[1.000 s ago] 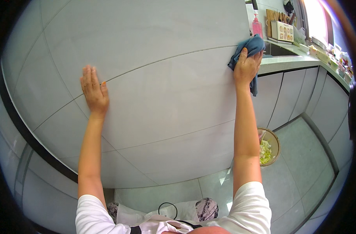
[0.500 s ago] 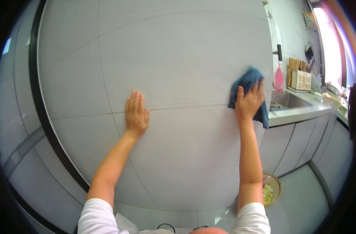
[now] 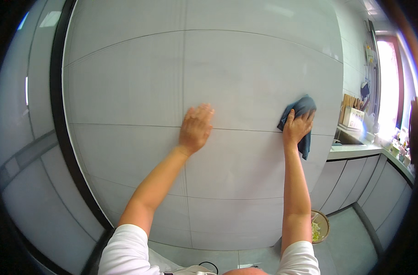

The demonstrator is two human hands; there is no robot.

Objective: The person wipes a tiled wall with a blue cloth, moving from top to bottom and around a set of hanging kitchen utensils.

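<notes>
A folded dark blue cloth (image 3: 302, 106) lies against the light grey tiled wall (image 3: 245, 82), close to its right edge. My right hand (image 3: 297, 129) grips the cloth and presses it to the tiles, with the thumb to the left and one end hanging below the fingers. Farther left, my left hand (image 3: 196, 129) is at the wall with nothing in it, near where a vertical and a horizontal tile joint cross. Its fingers are stretched out and slightly blurred. Whether the whole palm touches the tiles I cannot tell.
A black-framed glossy panel (image 3: 60, 105) borders the wall on the left. Beyond its right edge are a counter (image 3: 355, 150) with a sink (image 3: 346, 137), a knife holder (image 3: 353, 118) and white cabinets (image 3: 351, 178). A basket (image 3: 325, 228) with pale green bits stands on the floor.
The view has turned left. My left hand has shifted, its fingers now slanting right. The cloth in my right hand has moved left and slightly down, away from the wall's right edge.
</notes>
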